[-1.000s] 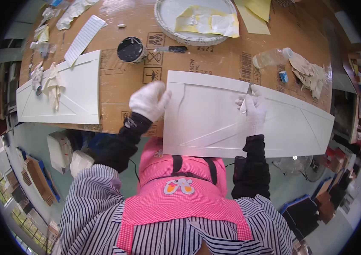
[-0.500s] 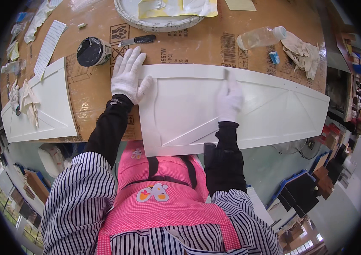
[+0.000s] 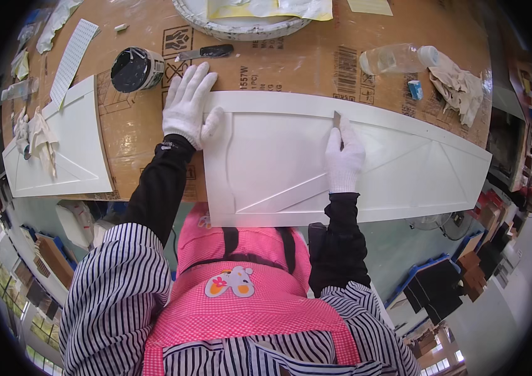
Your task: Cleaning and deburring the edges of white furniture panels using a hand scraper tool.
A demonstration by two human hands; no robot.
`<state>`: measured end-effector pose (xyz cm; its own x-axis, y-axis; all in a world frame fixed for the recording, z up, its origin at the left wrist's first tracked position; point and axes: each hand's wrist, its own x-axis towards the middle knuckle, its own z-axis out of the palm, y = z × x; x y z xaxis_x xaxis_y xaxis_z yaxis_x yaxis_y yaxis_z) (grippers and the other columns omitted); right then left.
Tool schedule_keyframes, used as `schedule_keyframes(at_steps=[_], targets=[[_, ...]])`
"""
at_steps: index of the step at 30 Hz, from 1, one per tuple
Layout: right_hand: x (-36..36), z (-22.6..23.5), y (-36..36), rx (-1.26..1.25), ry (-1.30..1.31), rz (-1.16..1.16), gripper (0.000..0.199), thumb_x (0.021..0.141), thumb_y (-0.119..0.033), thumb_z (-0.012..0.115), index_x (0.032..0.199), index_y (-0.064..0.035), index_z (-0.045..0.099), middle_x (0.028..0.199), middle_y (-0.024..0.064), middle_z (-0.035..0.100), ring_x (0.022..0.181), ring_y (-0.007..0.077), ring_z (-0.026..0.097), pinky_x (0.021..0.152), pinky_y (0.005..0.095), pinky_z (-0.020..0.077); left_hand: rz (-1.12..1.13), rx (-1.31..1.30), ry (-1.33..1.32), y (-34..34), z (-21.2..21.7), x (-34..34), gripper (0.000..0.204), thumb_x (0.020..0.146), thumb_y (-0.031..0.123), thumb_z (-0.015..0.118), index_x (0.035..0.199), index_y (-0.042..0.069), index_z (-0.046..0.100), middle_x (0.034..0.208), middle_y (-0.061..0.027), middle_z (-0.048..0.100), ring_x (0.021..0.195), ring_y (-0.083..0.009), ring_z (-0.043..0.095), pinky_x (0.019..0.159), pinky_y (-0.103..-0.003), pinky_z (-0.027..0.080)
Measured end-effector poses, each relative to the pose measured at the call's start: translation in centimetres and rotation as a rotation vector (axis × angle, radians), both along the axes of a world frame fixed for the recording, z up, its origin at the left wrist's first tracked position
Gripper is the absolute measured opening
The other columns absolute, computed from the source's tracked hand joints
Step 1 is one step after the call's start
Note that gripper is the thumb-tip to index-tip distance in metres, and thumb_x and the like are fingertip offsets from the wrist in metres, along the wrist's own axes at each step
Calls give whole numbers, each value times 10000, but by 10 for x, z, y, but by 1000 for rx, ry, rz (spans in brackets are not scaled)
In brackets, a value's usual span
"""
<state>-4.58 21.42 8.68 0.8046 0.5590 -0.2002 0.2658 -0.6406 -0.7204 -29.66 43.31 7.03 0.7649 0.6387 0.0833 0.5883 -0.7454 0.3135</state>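
While a long white panel with raised, wood-like strips (image 3: 272, 150) is lying across the brown cardboard table covering (image 3: 147, 125), a second white panel (image 3: 84, 147) is resting well to its left. A crumpled cream cloth (image 3: 41, 143) is covering part of that second panel, and no hand is working there. Between the two panels, toward their far side, a round black-topped tub (image 3: 135, 69) is standing.

At the long panel's left edge, the left hand (image 3: 189, 105), in a white knit glove, is lying flat with nothing in it, its fingers extended and its thumb reaching over the edge. Beyond the long panel, a black-handled putty knife (image 3: 214, 51) is lying unused.

Near the middle of the long panel, the white-gloved right hand (image 3: 345, 153) is gripping a thin grey blade (image 3: 337, 118) narrowly between its fingers, at the inner border of the far strip; whether the blade is touching, I cannot tell.

Strips and diagonals are already standing on the long panel, so its build is looking complete, while the blade work is apparently being left unfinished at that border. How much is remaining elsewhere, the pictures are not showing.
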Motion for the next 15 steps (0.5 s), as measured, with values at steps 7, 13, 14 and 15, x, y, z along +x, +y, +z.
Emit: schedule_keyframes(at_steps=[7,13,14,15], targets=[[1,-4,-1,72,-14,49,396,982,-103,561,1335,75,587,1262,251,659,1167,321,648,1007,349,484,2,-2,13,0,4,2,665,905,395,543,1491,97,441,1596,-137,371,1499,-334,296,1242,-484,187],[2,-4,-4,87,-56,54,391,981,-96,556,1332,71,592,1232,248,669,1120,315,661,976,345,493,4,-9,13,-1,4,3,665,904,394,546,1491,100,442,1596,-139,370,1503,-333,290,1245,-483,181],[1,-4,-3,86,-55,54,391,981,-96,556,1332,71,592,1232,248,669,1120,315,661,976,345,493,4,-9,14,-1,4,4,665,904,394,546,1491,100,442,1596,-139,370,1503,-333,290,1245,-483,181],[0,-3,-3,72,-33,48,389,980,-94,557,1331,71,592,1223,246,671,1110,310,662,970,343,493,4,-10,20,0,4,3,665,902,389,550,1491,100,442,1596,-139,371,1503,-334,289,1245,-483,180]])
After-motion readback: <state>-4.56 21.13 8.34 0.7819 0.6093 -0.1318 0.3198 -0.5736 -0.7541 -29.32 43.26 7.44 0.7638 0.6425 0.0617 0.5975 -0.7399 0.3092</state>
